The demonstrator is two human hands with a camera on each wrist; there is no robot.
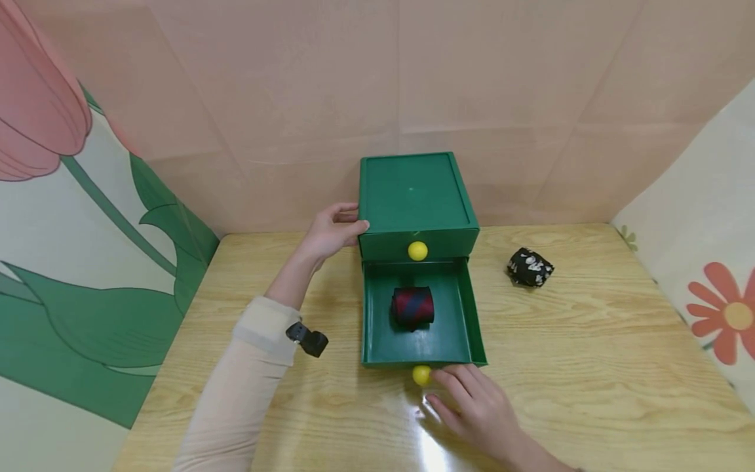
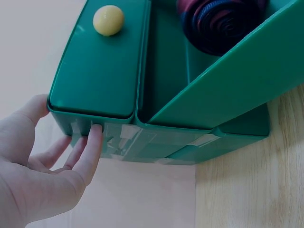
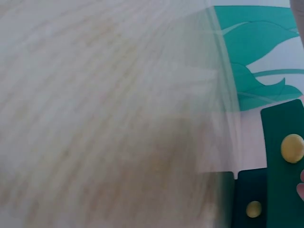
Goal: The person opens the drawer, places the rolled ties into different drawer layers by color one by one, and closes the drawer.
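Two drawers on the green cabinet: upper one closed, lower drawer pulled fully out over the worktop. A rolled red-and-navy tie lies in the middle of the open drawer, clear of its walls.

Left hand braces the cabinet's left side. The wrist view shows the thumb on the front corner and the fingers laid fairly straight along the side wall, so it is pressing rather than gripping. Right hand sits at the drawer front with fingertips touching or just beside the lower yellow knob. I cannot tell if it pinches the knob; the fingers look loosely extended.

My read is that drawer travel is the step in hand. To do it well:
- keep the left hand firm so the light cabinet doesn't slide on the worktop
- drive through the knob, centred and straight, to avoid racking
- go slowly, since the roll could shift

A black patterned roll sits on the worktop, right of the cabinet and well apart from it.
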